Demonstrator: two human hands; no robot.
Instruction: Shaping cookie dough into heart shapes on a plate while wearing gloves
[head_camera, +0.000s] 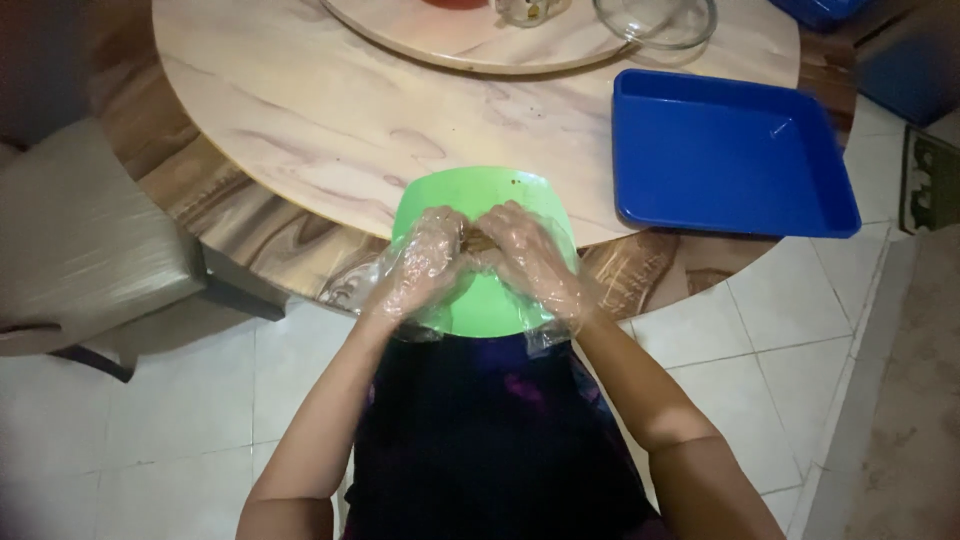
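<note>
Left hand: gloved, pinching a small brown lump
Right hand: gloved, gripping the same lump
Lump: between both hands, above the green bowl
Risk: slippery gloves could drop it beyond the table edge

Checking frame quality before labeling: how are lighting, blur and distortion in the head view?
Head view: dim, uneven light, brightest on the table top, corners dark; wide-angle bend at the edges; clear gloves put a sheen on the left hand and right hand, blurring the brown bit between them over the green plate.
</note>
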